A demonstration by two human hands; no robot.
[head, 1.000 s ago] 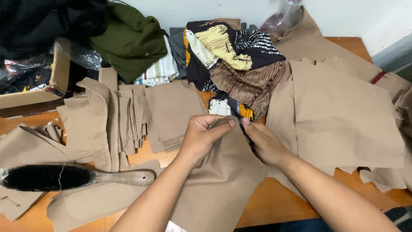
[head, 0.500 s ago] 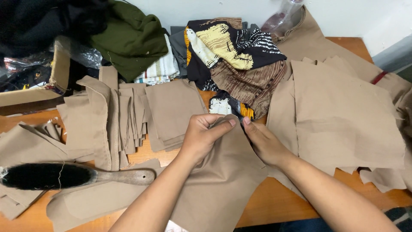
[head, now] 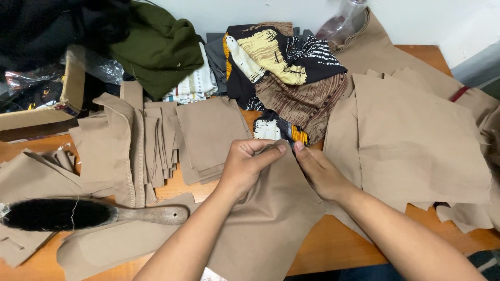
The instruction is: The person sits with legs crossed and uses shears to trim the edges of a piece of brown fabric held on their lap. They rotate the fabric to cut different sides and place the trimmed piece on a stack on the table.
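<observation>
Tan fabric piece [head: 271, 218], olive-green garment [head: 159, 49], black-bristled wooden brush [head: 78, 214], black-yellow patterned cloth [head: 281, 54].

A wooden worktop [head: 323, 250] is standing against a plain white wall [head: 406, 21], its orange-brown surface showing through between the piles lying on it. Even light is falling across it without hard shadows. A grey strip is running past its far right corner [head: 476, 67]

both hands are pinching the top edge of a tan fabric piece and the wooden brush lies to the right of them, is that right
Not quite. The head view shows the left hand and right hand pinching the top edge of the tan fabric piece, but the wooden brush lies to the left of them, not the right.
</observation>
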